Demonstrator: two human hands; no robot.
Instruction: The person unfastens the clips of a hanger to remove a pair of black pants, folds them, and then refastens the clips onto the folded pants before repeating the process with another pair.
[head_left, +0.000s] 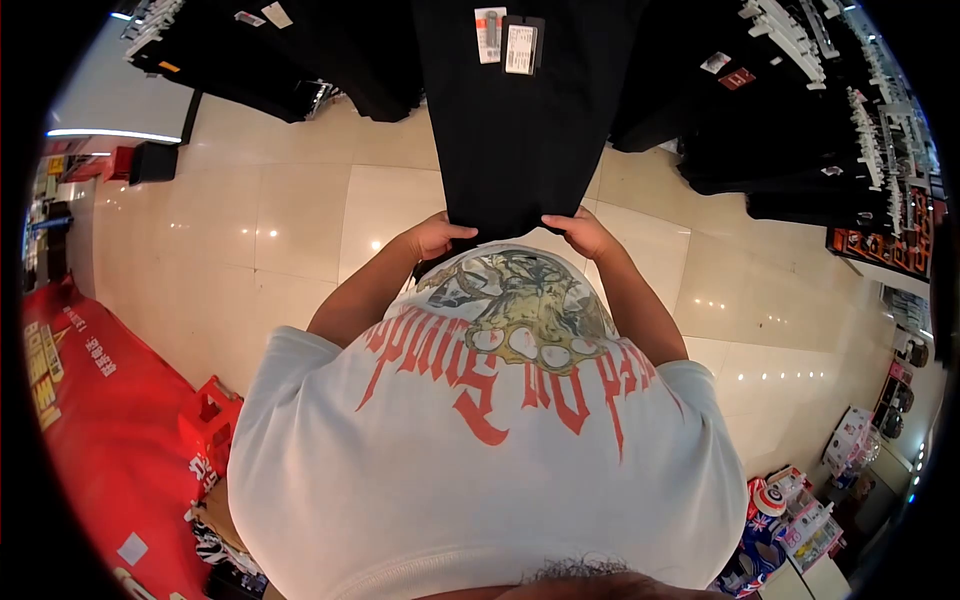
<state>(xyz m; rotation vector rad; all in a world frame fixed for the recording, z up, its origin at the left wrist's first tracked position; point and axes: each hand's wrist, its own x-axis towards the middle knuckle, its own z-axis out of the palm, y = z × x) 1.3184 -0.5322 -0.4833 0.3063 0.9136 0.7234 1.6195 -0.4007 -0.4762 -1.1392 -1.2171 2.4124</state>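
Observation:
A pair of black trousers (520, 130), by its look, stretches away from my body at the top middle of the view. A white and orange tag (489, 35) and a black-edged label (521, 47) lie on its far part. My left hand (440, 236) grips the near left corner, thumb on top. At the near right corner, my right hand (582, 232) pinches the cloth in the same way. The fingers under the fabric are hidden. The cloth hangs taut and narrows toward my hands, just in front of my white printed shirt (480, 470).
Dark garments (740, 130) hang on white hangers (790, 40) at the upper right, and more dark garments (370, 60) hang at the upper left. A red cloth (110, 420) and red crate (210, 420) stand left. Packaged goods (810, 530) sit lower right on the tiled floor's (270, 200) edge.

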